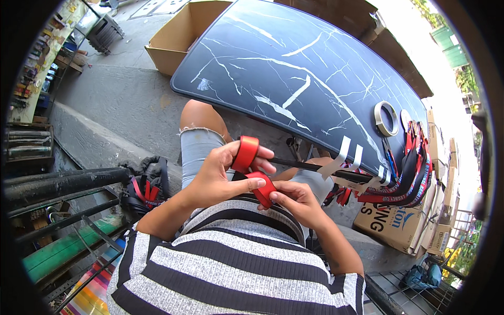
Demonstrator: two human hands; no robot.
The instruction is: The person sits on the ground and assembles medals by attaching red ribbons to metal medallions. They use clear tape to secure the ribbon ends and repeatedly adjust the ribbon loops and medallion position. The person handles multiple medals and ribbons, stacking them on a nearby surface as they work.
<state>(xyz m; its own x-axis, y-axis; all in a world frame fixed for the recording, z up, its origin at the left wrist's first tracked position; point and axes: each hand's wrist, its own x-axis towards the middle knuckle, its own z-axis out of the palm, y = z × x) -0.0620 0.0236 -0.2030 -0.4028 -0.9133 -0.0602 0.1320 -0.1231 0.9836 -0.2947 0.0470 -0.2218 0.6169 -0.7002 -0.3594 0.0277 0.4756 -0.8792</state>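
Observation:
A red ribbon with a black reverse side (247,152) is wound in a loop around the fingers of my left hand (223,170). Its lower part bends into a second red fold, pressed under my left thumb. My right hand (300,203) pinches the edge of that lower fold between thumb and fingers. Both hands are held in front of my striped shirt, just off the table's near edge. A thin black strip (294,164) runs from beside the left fingers to the table's edge, where whitish tape strips (341,157) hang; whether it joins the ribbon, I cannot tell.
The dark marbled table (252,58) spans the space ahead. On its right lie a tape roll (387,118) and a bunch of printed red-and-black lanyards (412,173). Cardboard boxes stand behind it and at right (391,223). Metal bars (63,184) and dark straps (149,189) are at left.

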